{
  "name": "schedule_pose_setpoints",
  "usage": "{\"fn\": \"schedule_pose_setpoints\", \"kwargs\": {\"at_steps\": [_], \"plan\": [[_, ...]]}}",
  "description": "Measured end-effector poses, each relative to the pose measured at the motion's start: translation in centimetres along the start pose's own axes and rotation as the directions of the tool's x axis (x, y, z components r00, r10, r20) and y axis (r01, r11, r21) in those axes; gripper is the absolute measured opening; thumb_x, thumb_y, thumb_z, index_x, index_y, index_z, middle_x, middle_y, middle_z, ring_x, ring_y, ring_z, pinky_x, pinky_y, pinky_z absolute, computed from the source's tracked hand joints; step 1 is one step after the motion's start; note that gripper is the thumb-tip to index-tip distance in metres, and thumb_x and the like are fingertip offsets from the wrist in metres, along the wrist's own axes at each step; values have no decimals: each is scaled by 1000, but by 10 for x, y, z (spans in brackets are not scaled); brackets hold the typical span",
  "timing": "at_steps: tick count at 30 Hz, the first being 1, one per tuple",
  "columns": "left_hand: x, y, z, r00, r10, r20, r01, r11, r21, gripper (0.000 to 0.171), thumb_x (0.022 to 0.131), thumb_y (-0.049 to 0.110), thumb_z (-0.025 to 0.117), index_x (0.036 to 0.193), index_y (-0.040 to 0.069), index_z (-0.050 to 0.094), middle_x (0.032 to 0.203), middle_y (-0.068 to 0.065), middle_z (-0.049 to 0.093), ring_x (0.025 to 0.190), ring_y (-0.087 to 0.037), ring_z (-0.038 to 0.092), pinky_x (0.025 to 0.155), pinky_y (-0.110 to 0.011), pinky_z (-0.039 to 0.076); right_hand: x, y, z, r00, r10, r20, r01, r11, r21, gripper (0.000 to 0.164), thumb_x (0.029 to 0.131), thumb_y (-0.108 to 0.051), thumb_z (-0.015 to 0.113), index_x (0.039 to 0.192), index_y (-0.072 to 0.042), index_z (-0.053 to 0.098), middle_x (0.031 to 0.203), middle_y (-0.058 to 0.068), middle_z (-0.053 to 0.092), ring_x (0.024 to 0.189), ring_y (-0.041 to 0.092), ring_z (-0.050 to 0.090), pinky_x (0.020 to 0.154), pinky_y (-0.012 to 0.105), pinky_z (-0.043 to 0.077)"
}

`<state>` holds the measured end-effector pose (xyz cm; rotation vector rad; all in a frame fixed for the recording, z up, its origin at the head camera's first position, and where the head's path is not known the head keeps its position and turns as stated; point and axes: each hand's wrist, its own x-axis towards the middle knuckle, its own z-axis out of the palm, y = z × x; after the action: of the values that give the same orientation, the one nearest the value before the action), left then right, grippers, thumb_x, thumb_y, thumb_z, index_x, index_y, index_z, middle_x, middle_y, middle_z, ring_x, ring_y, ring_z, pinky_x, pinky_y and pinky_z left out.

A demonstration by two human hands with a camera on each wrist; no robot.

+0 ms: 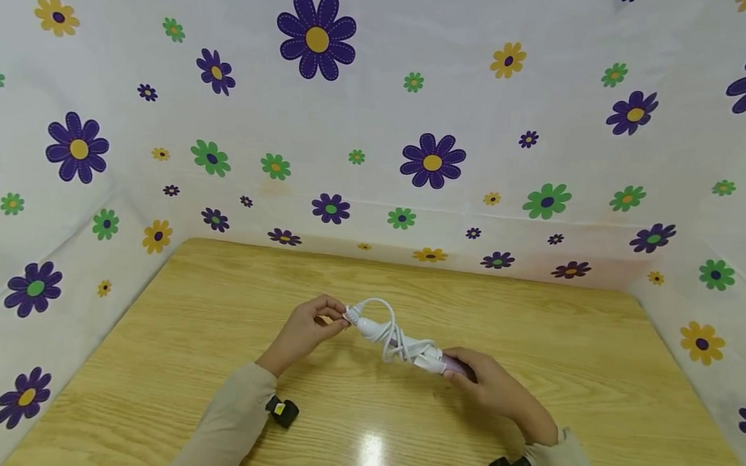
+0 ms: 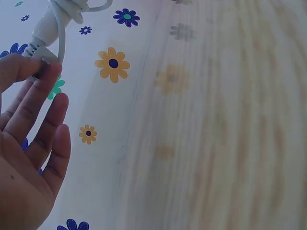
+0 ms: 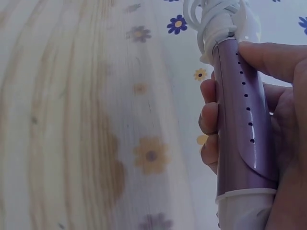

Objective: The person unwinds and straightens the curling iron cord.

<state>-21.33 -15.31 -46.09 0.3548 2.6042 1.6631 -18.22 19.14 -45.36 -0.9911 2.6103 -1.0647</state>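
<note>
Hands (image 1: 304, 331) (image 1: 498, 389) hold a cord-wrapped device (image 3: 237, 115) (well within the table's visible edges (image 1: 409, 271)).

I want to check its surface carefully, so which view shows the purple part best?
The right wrist view: the purple part appears close, with its dark dots visible. The head view shows it small, partly hidden by the right hand; the left wrist view, not at all.

Slim purple-white wand (image 3: 234, 120) aslant over table (image 1: 401, 417); dark dots (image 3: 249, 109) along side; white cord (image 3: 218, 19) looped round.
</note>
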Motion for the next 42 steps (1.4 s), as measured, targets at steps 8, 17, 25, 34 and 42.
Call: {"fn": "schedule_pose_setpoints", "kwargs": {"at_steps": [8,17,25,34,42], "plan": [[2,-3,-2,1000,-6,-25,6,1000,5,18,87,25,72,101,14,68,91,1,75,97,-13,60,78,-28,48,0,-4,0,999,30,27,-31,999,33,35,100,-19,53,123,7,55,106,12,64,80,0,49,69,22,45],[0,-2,-2,998,-18,-55,20,999,43,20,86,30,73,100,16,70,86,2,74,86,-12,62,77,-29,48,1,-6,0,1000,29,10,-29,999,17,34,99,-18,53,122,7,56,103,11,64,79,-1,48,68,21,45],[-1,3,2,991,-18,-130,33,993,115,13,86,28,72,94,17,70,77,4,70,76,-10,61,74,-31,51,1,-9,-1,998,-59,-29,58,997,-44,27,98,-15,55,115,6,60,90,3,62,73,-2,45,62,20,42],[0,1,4,988,-21,-154,41,991,124,12,86,31,72,93,21,69,73,6,67,72,-11,59,61,-28,47,1,-18,3,991,-70,-110,45,976,-212,20,92,-16,63,106,-2,65,74,-9,53,61,-5,37,53,17,35],[-2,5,5,984,-42,-173,61,993,103,12,86,30,71,92,20,69,71,5,65,74,-12,59,57,-27,45,2,-20,10,973,-140,-184,60,921,-386,23,83,-21,72,102,-9,67,81,-7,63,62,-4,40,53,16,35]]}}
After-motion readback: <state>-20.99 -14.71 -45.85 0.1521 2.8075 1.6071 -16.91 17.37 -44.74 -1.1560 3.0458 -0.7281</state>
